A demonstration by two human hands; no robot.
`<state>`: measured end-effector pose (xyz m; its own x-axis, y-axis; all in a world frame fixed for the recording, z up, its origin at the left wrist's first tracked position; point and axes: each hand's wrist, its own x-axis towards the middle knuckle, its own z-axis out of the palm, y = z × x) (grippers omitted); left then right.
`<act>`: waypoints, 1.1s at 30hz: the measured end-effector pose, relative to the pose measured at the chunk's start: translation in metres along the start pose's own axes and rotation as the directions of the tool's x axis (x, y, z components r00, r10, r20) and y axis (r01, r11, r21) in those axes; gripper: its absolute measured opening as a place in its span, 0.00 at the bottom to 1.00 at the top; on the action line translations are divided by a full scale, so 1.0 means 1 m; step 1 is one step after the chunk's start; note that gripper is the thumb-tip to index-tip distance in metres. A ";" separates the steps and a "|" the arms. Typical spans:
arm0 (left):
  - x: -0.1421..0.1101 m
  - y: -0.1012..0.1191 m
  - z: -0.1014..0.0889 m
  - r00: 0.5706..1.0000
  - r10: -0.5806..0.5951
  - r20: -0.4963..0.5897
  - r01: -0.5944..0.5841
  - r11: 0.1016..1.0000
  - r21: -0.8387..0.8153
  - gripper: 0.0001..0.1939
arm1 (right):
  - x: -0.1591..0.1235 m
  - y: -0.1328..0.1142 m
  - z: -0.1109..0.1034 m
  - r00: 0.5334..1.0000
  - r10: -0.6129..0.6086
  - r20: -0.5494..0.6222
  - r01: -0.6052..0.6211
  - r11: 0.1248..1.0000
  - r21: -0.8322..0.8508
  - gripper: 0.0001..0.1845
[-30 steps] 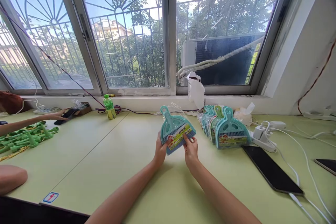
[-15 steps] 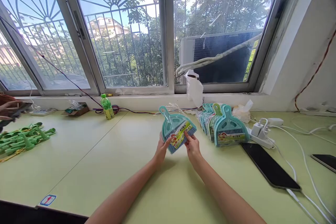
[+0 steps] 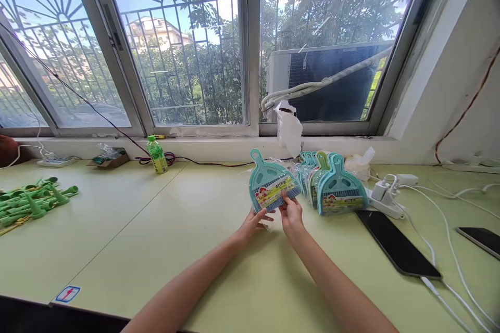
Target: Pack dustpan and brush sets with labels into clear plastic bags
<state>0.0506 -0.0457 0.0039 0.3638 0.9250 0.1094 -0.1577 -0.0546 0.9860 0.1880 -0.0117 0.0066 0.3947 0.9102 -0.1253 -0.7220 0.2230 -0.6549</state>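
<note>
A wrapped dustpan and brush set (image 3: 272, 179), with a turquoise pan, bluish bristles and a yellow printed label, is held up tilted above the table. My right hand (image 3: 291, 213) pinches its lower right edge, thumb on the front. At the lower left edge, my left hand (image 3: 253, 225) holds it with the thumb at the rim; its fingers reach out below, beside loose clear film. Just to the right, a row of similar wrapped sets (image 3: 341, 187) stands upright, mostly turquoise, one with a green handle.
A black phone (image 3: 398, 242) on a white cable lies right, by a power strip (image 3: 386, 202); another phone (image 3: 480, 239) is farther right. Green plastic parts (image 3: 37, 200) are piled left. A green bottle (image 3: 157, 155) and a small box (image 3: 108, 158) stand by the windowsill.
The held dustpan and brush set has moved slightly right and up. My left hand has slid down to its lower edge, its fingers now showing. The person's hands at far left have left view.
</note>
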 end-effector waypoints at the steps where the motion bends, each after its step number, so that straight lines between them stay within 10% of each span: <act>1: 0.002 0.002 -0.002 0.997 0.050 -0.059 -0.051 0.998 -0.024 0.33 | 0.000 0.001 0.000 1.000 0.000 -0.002 0.000 1.000 -0.008 0.17; 7: 0.008 0.012 -0.012 0.946 0.141 -0.293 -0.185 0.974 -0.131 0.31 | -0.008 0.012 0.003 0.999 0.037 -0.011 -0.037 0.995 -0.093 0.16; 14: 0.005 -0.005 0.001 0.974 -0.080 -0.213 0.034 0.977 -0.210 0.35 | -0.007 0.004 0.002 0.999 0.014 -0.035 -0.015 1.000 -0.023 0.14; 33: 0.017 -0.015 -0.018 0.930 0.129 -0.343 -0.163 0.984 -0.072 0.26 | -0.013 0.015 0.000 0.995 0.103 0.011 -0.102 0.993 -0.060 0.15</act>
<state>0.0426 -0.0218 -0.0111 0.0032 0.9827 0.1854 -0.2806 -0.1770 0.9433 0.1724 -0.0205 -0.0015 0.3122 0.9320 -0.1842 -0.7234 0.1075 -0.6820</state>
